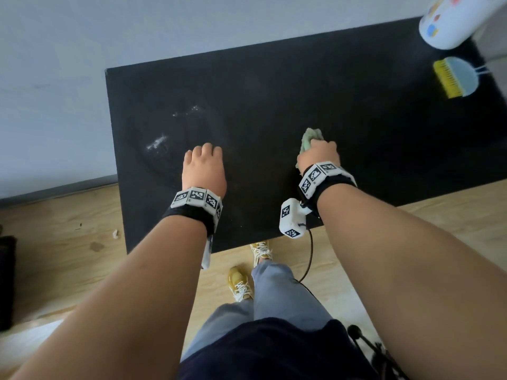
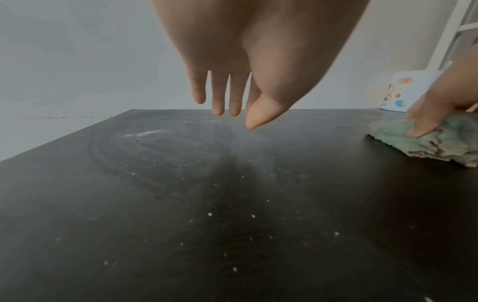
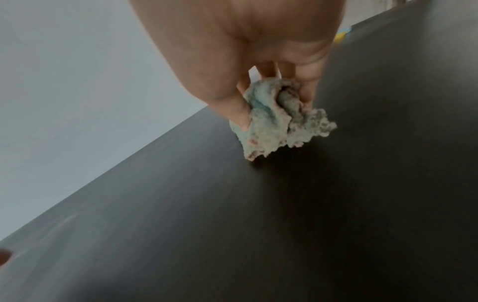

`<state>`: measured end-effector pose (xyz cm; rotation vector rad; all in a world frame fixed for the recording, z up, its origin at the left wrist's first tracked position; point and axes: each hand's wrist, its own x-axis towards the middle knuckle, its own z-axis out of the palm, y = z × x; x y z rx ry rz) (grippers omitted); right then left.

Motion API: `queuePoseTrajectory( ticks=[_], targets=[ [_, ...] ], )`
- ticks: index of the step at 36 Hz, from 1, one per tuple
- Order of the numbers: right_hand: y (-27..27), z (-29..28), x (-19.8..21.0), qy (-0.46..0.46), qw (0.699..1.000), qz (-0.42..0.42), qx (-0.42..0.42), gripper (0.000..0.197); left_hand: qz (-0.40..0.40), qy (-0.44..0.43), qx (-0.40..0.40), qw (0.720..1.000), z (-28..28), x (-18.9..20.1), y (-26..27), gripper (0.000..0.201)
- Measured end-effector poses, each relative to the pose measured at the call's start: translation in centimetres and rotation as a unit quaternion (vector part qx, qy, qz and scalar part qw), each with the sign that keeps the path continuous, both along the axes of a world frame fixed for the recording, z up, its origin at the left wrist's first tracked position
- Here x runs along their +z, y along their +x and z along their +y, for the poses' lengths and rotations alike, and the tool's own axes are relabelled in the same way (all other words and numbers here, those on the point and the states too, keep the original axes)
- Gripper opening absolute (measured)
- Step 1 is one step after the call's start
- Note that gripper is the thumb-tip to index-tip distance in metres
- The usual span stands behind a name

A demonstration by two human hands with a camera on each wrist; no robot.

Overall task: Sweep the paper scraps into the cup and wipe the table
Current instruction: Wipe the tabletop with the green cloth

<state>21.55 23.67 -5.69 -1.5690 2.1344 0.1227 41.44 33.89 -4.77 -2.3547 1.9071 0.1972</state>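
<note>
Nearest the wearer, two forearms with marker-covered wristbands are stretched out over a black surface (image 1: 274,86). Fine white specks (image 2: 209,214) are scattered across the near part of it, as seen from the left wrist view.

The left hand (image 1: 204,171) is held just above the surface with nothing in it; its fingers (image 2: 217,96) are seen straight and pointing down, with slight gaps between them, and the thumb is stretched beside them. Whether the fingertips touch the surface cannot be told.

The right hand (image 1: 319,156) is placed well apart from the left, further to the right. It is clamped on a crumpled green cloth (image 3: 271,122), which is bunched between thumb and fingers and pressed against the surface. Part of the cloth is seen sticking out beyond the knuckles in the head view.

Beyond the left hand, curved wipe marks and whitish smears (image 1: 157,142) are seen on the surface.

Farthest away, at the far right corner, a small brush with yellow bristles (image 1: 452,78) is laid on the surface, and just behind it a white cup with coloured pictures (image 1: 450,23) is stood by the edge. No paper scraps can be made out inside it from these views.
</note>
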Motion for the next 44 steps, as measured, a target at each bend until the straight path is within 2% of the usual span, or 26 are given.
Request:
queuePoseTrajectory(
  ticks=[3, 9, 15, 18, 20, 22, 25, 27, 30, 33, 38, 41, 44],
  targets=[
    [1.8, -0.1, -0.1, -0.026, 0.999, -0.018, 0.044, 0.025, -0.002, 0.002, 0.02, 1.0, -0.4, -0.1, 0.9, 0.04],
    [6.9, -0.5, 0.4, -0.02, 0.984, -0.062, 0.168, 0.015, -0.001, 0.003, 0.061, 0.998, -0.5, -0.1, 3.1, 0.04],
    [12.7, 0.5, 0.7, -0.003, 0.951, -0.094, 0.296, 0.022, -0.003, 0.013, 0.106, 0.994, 0.1, 0.0, 5.3, 0.042],
    [14.6, 0.1, 1.3, 0.04, 0.936, -0.109, 0.333, 0.029, -0.006, 0.018, 0.126, 0.992, 0.3, 0.1, 6.4, 0.044],
    [15.4, -0.6, 2.1, 0.074, 0.937, -0.11, 0.324, 0.032, -0.011, 0.02, 0.136, 0.99, 0.3, 0.2, 7.0, 0.045],
    [15.9, -1.9, 2.9, 0.079, 0.955, -0.126, 0.256, 0.038, -0.011, 0.019, 0.145, 0.989, 0.0, 0.4, 7.5, 0.047],
    [16.0, -4.3, 3.5, 0.034, 0.974, -0.131, 0.184, 0.038, -0.01, 0.016, 0.156, 0.988, -0.9, 0.5, 8.0, 0.05],
    [15.8, -6.2, 3.4, 0.011, 0.977, -0.099, 0.189, 0.031, -0.013, 0.013, 0.159, 0.987, -1.6, 0.6, 8.2, 0.049],
    [15.9, -8.5, 3.1, 0.019, 0.981, -0.056, 0.182, 0.037, -0.012, 0.011, 0.167, 0.986, -2.6, 0.7, 8.5, 0.045],
    [17.1, -9.2, 2.6, 0.029, 0.974, -0.037, 0.22, 0.038, -0.013, 0.005, 0.183, 0.983, -3.1, 0.6, 8.9, 0.041],
    [20.2, -7.5, 1.8, 0.028, 0.948, -0.081, 0.307, 0.031, -0.013, 0.01, 0.202, 0.979, -3.0, 0.4, 9.7, 0.039],
    [21.3, -7.0, 2.0, 0.042, 0.947, -0.127, 0.291, 0.023, -0.014, 0.013, 0.212, 0.977, -2.9, 0.3, 10.3, 0.039],
    [22.0, -7.7, 2.3, 0.066, 0.952, -0.148, 0.258, 0.046, -0.017, 0.018, 0.22, 0.975, -3.0, 0.1, 10.8, 0.041]
  ],
)
